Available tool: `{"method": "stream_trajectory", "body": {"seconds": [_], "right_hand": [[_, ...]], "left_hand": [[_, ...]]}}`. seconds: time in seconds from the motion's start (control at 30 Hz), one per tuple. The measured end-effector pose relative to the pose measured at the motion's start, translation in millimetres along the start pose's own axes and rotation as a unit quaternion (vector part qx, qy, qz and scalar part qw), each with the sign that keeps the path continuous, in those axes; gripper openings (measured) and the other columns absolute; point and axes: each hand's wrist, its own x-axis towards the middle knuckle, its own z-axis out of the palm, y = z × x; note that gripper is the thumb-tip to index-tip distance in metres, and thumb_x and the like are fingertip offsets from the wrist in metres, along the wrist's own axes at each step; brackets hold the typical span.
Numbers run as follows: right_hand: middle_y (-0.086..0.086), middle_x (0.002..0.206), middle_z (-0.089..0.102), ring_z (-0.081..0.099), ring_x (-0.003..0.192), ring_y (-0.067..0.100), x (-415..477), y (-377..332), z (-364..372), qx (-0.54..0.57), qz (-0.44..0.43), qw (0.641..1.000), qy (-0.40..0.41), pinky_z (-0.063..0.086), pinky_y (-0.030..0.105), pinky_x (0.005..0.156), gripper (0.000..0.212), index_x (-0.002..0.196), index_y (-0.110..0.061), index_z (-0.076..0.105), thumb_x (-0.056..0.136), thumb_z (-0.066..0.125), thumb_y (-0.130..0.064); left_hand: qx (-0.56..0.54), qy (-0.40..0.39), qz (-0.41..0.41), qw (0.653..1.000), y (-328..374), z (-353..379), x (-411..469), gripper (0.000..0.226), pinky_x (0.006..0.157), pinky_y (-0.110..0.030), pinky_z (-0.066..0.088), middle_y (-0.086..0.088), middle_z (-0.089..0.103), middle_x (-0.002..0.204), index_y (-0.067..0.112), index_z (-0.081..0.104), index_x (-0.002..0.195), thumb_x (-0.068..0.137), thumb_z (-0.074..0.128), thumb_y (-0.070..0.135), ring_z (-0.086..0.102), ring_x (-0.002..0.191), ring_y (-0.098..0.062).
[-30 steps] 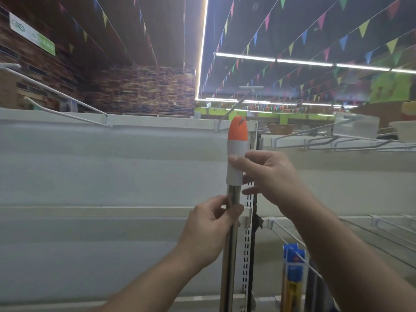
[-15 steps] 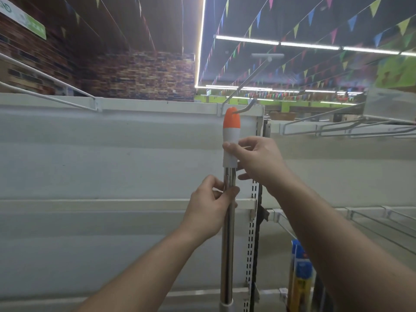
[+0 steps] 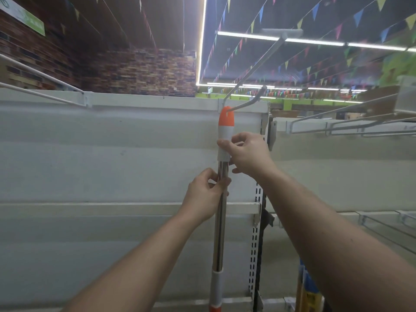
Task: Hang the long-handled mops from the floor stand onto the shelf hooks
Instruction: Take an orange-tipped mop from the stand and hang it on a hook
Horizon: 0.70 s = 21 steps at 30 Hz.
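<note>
A mop handle [image 3: 219, 233] of shiny metal stands upright in front of the white shelf back panel [image 3: 112, 154]. Its white grip ends in an orange cap [image 3: 225, 119], and the wire shelf hook [image 3: 247, 103] passes through the cap's hole. My right hand [image 3: 247, 154] pinches the white grip just below the cap. My left hand [image 3: 206, 194] pinches the metal shaft a little lower. The mop head is out of view below.
More wire hooks [image 3: 45, 86] jut from the top rail at left, and wire racks [image 3: 360, 127] at right. A slotted shelf upright [image 3: 255, 244] runs right of the handle. Blue and yellow packaged goods [image 3: 308, 289] hang low at right.
Both hands have raised the handle; the orange cap has gone from below the hook up onto it. The view has tilted upward.
</note>
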Motion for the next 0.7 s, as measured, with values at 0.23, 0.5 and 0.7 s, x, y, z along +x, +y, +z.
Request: {"method": "stream_trajectory", "body": {"seconds": [0.23,0.5,0.7], "right_hand": [[0.003,0.086,0.074,0.076,0.079,0.025,12,7,10,-0.004,0.011,1.000,0.017,0.066,0.049,0.071,0.033,0.099,-0.015,0.070,0.090,0.074,-0.047],[-0.003,0.082,0.072,0.074,0.081,0.023,7,12,13,0.003,0.024,1.000,0.015,0.064,0.050,0.079,0.026,0.097,-0.020,0.072,0.092,0.073,-0.045],[0.014,0.081,0.078,0.077,0.077,0.031,-26,29,16,-0.067,0.055,0.996,0.006,0.057,0.033,0.069,0.031,0.087,-0.005,0.076,0.095,0.069,-0.035]], "left_hand": [[0.000,-0.002,-0.004,1.000,-7,0,14,0.027,0.080,-0.058,0.062,-0.001,0.079,0.074,0.023,0.060,0.082,0.088,0.068,0.048,0.077,0.074,-0.028],[0.117,0.063,0.013,0.991,-16,3,6,0.036,0.063,-0.035,0.051,0.004,0.068,0.068,0.027,0.060,0.069,0.088,0.064,0.057,0.065,0.068,-0.021],[0.238,0.036,-0.024,0.970,-59,0,-36,0.027,0.069,-0.035,0.050,0.002,0.067,0.072,0.019,0.060,0.072,0.094,0.065,0.035,0.065,0.078,-0.027]]}}
